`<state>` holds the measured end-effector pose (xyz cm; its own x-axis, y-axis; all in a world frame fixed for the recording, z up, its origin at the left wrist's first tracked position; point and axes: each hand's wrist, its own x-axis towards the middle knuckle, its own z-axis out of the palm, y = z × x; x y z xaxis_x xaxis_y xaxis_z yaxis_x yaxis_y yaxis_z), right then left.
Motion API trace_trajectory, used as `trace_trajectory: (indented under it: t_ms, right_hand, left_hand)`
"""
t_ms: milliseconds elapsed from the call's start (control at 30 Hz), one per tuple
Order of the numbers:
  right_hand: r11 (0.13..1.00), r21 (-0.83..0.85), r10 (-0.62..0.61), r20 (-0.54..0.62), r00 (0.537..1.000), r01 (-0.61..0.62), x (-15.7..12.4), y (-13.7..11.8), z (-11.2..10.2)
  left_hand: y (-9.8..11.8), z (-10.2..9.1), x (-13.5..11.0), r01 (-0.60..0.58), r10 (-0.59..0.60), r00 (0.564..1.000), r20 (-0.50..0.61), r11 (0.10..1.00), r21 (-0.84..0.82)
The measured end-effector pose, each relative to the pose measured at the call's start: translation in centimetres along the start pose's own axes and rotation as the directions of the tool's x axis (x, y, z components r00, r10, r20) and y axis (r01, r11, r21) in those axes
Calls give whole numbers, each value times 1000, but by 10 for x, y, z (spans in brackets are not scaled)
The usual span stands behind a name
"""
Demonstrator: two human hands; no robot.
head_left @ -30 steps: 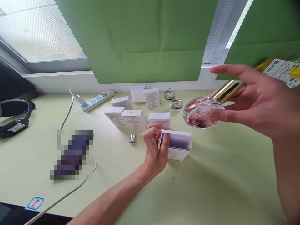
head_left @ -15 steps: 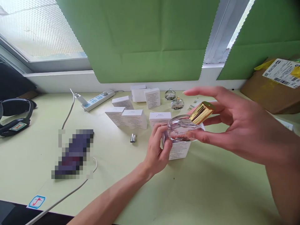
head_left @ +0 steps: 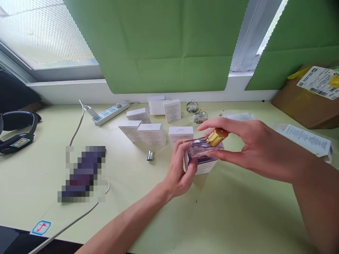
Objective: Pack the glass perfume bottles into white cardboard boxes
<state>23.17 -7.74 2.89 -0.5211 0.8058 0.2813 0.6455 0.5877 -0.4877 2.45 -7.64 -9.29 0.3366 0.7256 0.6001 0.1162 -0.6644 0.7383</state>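
Our right hand point(head_left: 255, 150) has lowered the gold-capped bottle point(head_left: 200, 146) to the mouth of the open white box point(head_left: 203, 167), midway between the side edges of the desk point(head_left: 238, 215), fingers pinching it; our left hand point(head_left: 180, 171) clasps the box.

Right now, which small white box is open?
The white box under the perfume bottle, gripped by the left hand, showing purple lining; the boxes behind stand shut.

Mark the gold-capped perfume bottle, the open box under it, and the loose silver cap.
perfume bottle point(head_left: 198, 147), head view, on its clear glass body.
open box point(head_left: 204, 169), head view, on its white front wall.
silver cap point(head_left: 149, 155), head view, on its side.
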Motion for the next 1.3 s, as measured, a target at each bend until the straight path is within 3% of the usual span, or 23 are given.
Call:
trace_trajectory:
  t_ms: [233, 600, 933, 1300]
  right_hand:
    - [998, -57, -38, -7, 999, 38, 0, 6, 4]
    - [999, -3, -36, 32, 999, 36, 0, -1, 10]
    - [999, -33, 27, 146, 989, -23, -1, -3, 16]
    - [995, -101, -20, 43, 999, 24, 3, -8, 24]
  left_hand:
    - [-4, 0, -3, 37, -37, 999, 7, 997, -72]
    - [-5, 1, -5, 78, -76, 997, 18, 987, -137]
    - [-2, 4, 1, -22, 22, 1000, -9, 1000, -19]
    - [-7, 7, 0, 6, -7, 1000, -11, 996, -87]
